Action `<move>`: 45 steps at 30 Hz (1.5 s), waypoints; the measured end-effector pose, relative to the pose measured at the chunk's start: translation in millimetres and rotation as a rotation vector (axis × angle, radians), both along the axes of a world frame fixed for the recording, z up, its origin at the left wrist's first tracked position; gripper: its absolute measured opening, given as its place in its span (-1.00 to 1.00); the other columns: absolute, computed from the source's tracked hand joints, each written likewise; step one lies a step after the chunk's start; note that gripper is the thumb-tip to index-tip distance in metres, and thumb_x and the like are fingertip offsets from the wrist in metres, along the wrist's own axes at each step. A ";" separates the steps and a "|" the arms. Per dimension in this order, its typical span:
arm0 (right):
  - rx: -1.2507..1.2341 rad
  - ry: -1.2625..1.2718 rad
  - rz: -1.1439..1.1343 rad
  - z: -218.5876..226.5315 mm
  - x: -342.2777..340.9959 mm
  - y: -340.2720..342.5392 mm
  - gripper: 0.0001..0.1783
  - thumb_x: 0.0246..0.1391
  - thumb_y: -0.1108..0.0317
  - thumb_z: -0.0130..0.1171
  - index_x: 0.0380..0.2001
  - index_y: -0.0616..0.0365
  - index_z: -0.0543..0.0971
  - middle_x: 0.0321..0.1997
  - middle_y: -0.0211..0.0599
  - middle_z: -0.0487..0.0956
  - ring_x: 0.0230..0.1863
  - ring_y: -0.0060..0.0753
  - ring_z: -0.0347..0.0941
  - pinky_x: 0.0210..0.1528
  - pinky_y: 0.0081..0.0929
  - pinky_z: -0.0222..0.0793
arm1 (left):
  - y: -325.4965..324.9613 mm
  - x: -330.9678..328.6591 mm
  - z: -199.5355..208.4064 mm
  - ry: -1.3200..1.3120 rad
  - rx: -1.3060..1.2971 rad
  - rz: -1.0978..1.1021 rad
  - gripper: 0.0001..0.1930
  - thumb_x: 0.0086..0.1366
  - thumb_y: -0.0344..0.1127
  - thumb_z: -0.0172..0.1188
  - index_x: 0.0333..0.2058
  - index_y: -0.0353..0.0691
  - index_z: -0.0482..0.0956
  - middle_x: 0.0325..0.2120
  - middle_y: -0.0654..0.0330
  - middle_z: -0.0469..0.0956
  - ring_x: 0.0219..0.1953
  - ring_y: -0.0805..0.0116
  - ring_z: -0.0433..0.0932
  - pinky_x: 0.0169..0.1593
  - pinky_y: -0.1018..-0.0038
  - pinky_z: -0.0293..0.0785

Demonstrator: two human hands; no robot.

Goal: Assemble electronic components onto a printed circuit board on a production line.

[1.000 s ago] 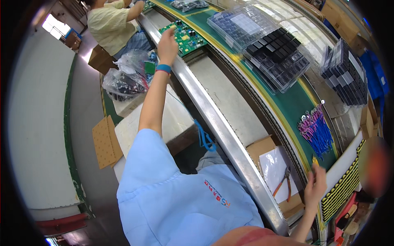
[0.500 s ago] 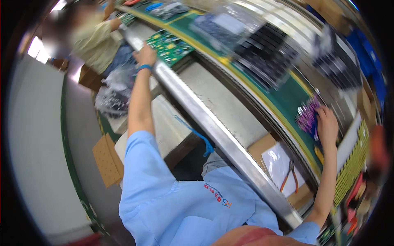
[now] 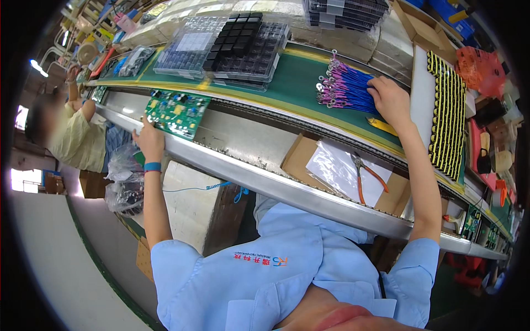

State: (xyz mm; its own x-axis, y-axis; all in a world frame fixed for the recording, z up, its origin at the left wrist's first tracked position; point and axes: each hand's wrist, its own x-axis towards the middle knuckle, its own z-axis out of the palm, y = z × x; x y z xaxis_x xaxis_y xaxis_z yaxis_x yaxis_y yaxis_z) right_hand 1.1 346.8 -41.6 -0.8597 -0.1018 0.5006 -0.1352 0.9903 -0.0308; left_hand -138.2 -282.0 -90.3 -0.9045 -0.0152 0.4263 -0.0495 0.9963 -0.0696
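My left hand (image 3: 149, 141) is closed at the near left edge of a green circuit board (image 3: 178, 112), by the front metal rail. The board lies tilted across the line's gap, components facing up; some of my fingers are hidden. On the green belt at the right lies a bundle of blue wires (image 3: 356, 88) with pink sleeves and silver ring terminals. My right hand (image 3: 390, 100) has its fingers bent and closed onto the plain blue ends of these wires. Just below it lies a yellow-handled tool (image 3: 382, 126), perhaps a cutter.
Clear plastic trays (image 3: 190, 47) with black parts (image 3: 234, 41) stand on the far belt. Orange-handled pliers (image 3: 369, 179) lie on a plastic bag in a cardboard tray (image 3: 298, 160) behind the front rail (image 3: 265, 190). Yellow-and-black strips (image 3: 447, 116) stand at right. Another person sits at far left.
The whole view has turned and become sharper. My left hand stays at the circuit board's edge. My right hand remains at the wire bundle, its fingers now further onto the blue ends.
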 end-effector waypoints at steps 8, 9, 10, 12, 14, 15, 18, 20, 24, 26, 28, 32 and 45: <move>-0.140 0.012 -0.044 10.0 52.4 19.6 -0.81 0.08 0.31 0.21 -0.20 -0.01 0.59 -0.24 -0.36 0.57 -0.24 -0.21 0.55 -0.27 -0.32 0.46 | 114.7 113.5 19.9 0.016 0.032 -0.403 -0.40 0.16 -0.55 -0.01 0.24 -0.32 0.26 -0.23 0.11 0.65 -0.13 0.20 0.58 0.31 -0.02 0.03; -0.180 -0.020 -0.067 13.3 59.7 22.5 -0.81 0.10 0.32 0.21 -0.19 0.00 0.59 -0.22 -0.37 0.57 -0.25 -0.20 0.55 -0.27 -0.33 0.45 | 127.4 127.6 25.2 0.016 0.036 -0.405 -0.40 0.16 -0.55 -0.01 0.24 -0.32 0.26 -0.23 0.11 0.65 -0.13 0.20 0.58 0.31 -0.02 0.03; -0.176 -0.022 -0.072 13.9 66.6 26.0 -0.81 0.10 0.32 0.21 -0.19 0.00 0.59 -0.22 -0.37 0.57 -0.25 -0.20 0.55 -0.27 -0.33 0.45 | 139.5 138.7 28.7 0.004 0.036 -0.473 -0.41 0.16 -0.55 0.00 0.23 -0.34 0.27 -0.24 0.10 0.65 -0.13 0.20 0.58 0.31 -0.02 0.03; -0.249 -0.049 -0.100 14.8 79.2 33.1 -0.78 0.11 0.35 0.20 -0.14 0.02 0.59 -0.21 -0.36 0.58 -0.28 -0.25 0.55 -0.28 -0.36 0.44 | 166.7 159.8 36.9 -0.053 0.051 -0.560 -0.41 0.13 -0.55 0.01 0.20 -0.39 0.30 -0.21 0.07 0.62 -0.13 0.19 0.58 0.31 0.00 0.04; -0.269 -0.043 -0.096 18.1 88.1 37.5 -0.76 0.10 0.36 0.21 -0.13 0.02 0.59 -0.21 -0.36 0.57 -0.30 -0.27 0.55 -0.28 -0.38 0.43 | 195.0 179.8 46.5 -0.085 0.068 -0.632 -0.42 0.16 -0.56 0.00 0.22 -0.36 0.28 -0.21 0.12 0.63 -0.14 0.21 0.58 0.32 0.02 0.02; -0.289 -0.037 -0.084 19.5 88.2 37.0 -0.75 0.10 0.37 0.21 -0.12 0.02 0.59 -0.22 -0.36 0.57 -0.31 -0.30 0.55 -0.28 -0.39 0.43 | 206.2 190.3 49.5 -0.117 0.085 -0.697 -0.43 0.19 -0.57 -0.01 0.23 -0.32 0.27 -0.22 0.16 0.63 -0.15 0.24 0.57 0.32 0.03 0.00; -0.317 -0.040 -0.037 29.4 78.8 27.0 -0.74 0.09 0.37 0.23 -0.11 0.03 0.59 -0.18 -0.38 0.58 -0.30 -0.34 0.56 -0.26 -0.42 0.44 | 233.1 213.8 53.4 -0.211 0.149 -0.868 -0.42 0.15 -0.55 0.04 0.21 -0.34 0.29 -0.19 0.17 0.61 -0.13 0.23 0.57 0.33 0.02 0.00; -0.339 -0.051 0.022 40.0 66.3 13.3 -0.74 0.10 0.36 0.22 -0.11 0.03 0.58 -0.14 -0.37 0.59 -0.27 -0.34 0.57 -0.23 -0.42 0.45 | 248.8 223.1 57.4 -0.233 0.187 -0.987 -0.46 0.16 -0.53 0.05 0.18 -0.39 0.31 -0.17 0.11 0.59 -0.08 0.23 0.57 0.32 0.03 0.03; -0.325 -0.058 0.173 60.5 21.9 -29.4 -0.73 0.10 0.33 0.21 -0.09 0.00 0.56 -0.13 -0.37 0.58 -0.24 -0.27 0.58 -0.21 -0.37 0.47 | 274.0 228.4 61.0 -0.367 0.204 -1.145 -0.47 0.18 -0.46 0.11 0.16 -0.42 0.32 -0.13 0.04 0.57 -0.05 0.23 0.56 0.31 0.02 0.04; -0.285 -0.034 0.219 65.6 -6.2 -55.2 -0.70 0.09 0.30 0.22 -0.07 -0.02 0.55 -0.12 -0.37 0.58 -0.20 -0.24 0.58 -0.19 -0.34 0.48 | 282.4 231.6 58.2 -0.346 0.222 -1.224 -0.46 0.19 -0.42 0.15 0.16 -0.41 0.33 -0.13 0.05 0.57 -0.05 0.24 0.55 0.31 0.02 0.05; -0.224 -0.001 0.311 68.3 -38.8 -85.2 -0.64 0.07 0.26 0.23 -0.03 -0.04 0.53 -0.08 -0.36 0.57 -0.14 -0.17 0.57 -0.16 -0.28 0.50 | 285.4 229.4 58.0 -0.364 0.236 -1.339 -0.47 0.16 -0.32 0.24 0.11 -0.33 0.41 -0.15 0.12 0.58 -0.07 0.27 0.56 0.31 0.07 0.08; -0.108 0.037 0.386 69.8 -99.8 -141.8 -0.58 0.08 0.24 0.22 0.04 -0.04 0.49 -0.04 -0.32 0.56 -0.07 -0.13 0.55 -0.10 -0.24 0.50 | 284.4 162.6 82.4 0.045 0.195 -1.314 -0.65 0.15 -0.41 0.17 -0.05 -0.20 0.52 -0.29 0.17 0.56 -0.15 0.30 0.55 0.26 0.07 0.14; -0.087 -0.125 0.204 55.5 -187.7 -235.1 -0.57 -0.15 0.26 0.31 -0.15 0.21 0.61 -0.07 -0.13 0.58 -0.01 -0.09 0.54 -0.14 -0.17 0.59 | 233.1 -95.2 79.9 0.155 0.068 -0.945 -0.50 -0.02 -0.53 0.12 -0.01 -0.17 0.43 0.02 0.14 0.45 0.04 -0.03 0.44 0.01 0.03 0.34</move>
